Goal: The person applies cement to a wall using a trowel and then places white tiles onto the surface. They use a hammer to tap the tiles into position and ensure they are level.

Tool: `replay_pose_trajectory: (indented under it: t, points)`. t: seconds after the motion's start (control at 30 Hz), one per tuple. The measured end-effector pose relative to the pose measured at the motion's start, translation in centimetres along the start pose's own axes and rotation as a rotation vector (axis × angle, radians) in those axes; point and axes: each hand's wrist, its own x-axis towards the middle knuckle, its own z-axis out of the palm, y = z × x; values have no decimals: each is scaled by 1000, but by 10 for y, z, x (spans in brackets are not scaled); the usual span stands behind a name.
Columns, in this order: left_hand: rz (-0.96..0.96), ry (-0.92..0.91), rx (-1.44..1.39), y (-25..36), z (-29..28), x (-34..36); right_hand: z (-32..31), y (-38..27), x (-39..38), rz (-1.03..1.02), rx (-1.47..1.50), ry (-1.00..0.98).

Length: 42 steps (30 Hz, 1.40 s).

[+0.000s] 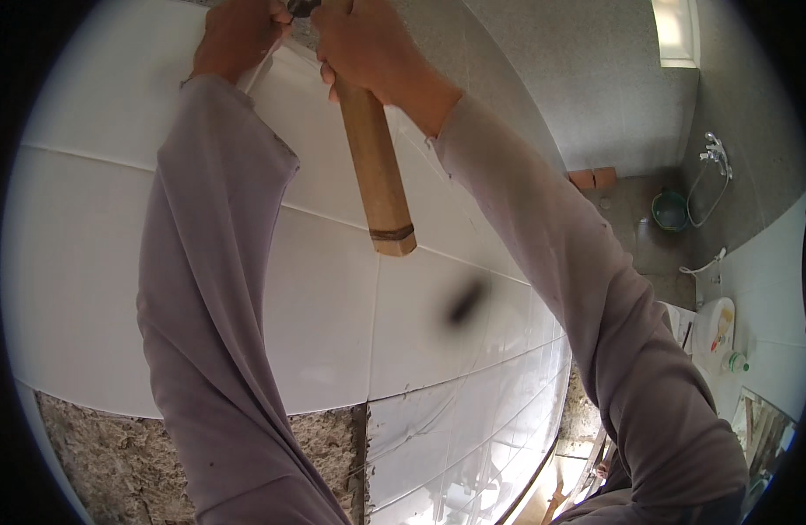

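At the top of the view, my right hand (361, 44) is closed around a hammer by its thick, squared wooden handle (377, 175). The handle slants down over the white wall tiles (324, 306), with a dark band near its lower end. Only a bit of the dark metal head (303, 8) shows at the upper edge. Just left of it, my left hand (238, 39) has its fingers bent together beside the tile edge. What those fingers grip is cut off by the frame, so I cannot make it out. Long mauve sleeves cover both my arms.
Rough bare mortar (114, 455) shows below the tiles at lower left. A grey wall (578, 79) runs beyond my right arm. Farther right are bricks (593, 178), a green basin (670, 211), a shower hose (706, 197) and a white toilet (711, 328). One dark blurred spot (465, 303) floats mid-view.
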Motion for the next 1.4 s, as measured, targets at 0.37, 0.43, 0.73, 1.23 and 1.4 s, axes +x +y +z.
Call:
replay_pose_trajectory:
  t: [0.37, 0.43, 0.73, 1.23, 1.4]
  points:
    - [9, -84, 127, 0, 1, 4, 4, 13, 1, 118, 159, 40]
    - [13, -66, 152, -7, -2, -5, 10, 4, -9, 111, 168, 57]
    - [-50, 4, 110, 19, -8, -1, 11, 3, -9, 22, -41, 132]
    - [-32, 64, 105, 36, -19, -8, 10, 9, -1, 133, 210, 57]
    - [-115, -58, 94, 26, -13, -1, 11, 8, -10, 57, 213, 91]
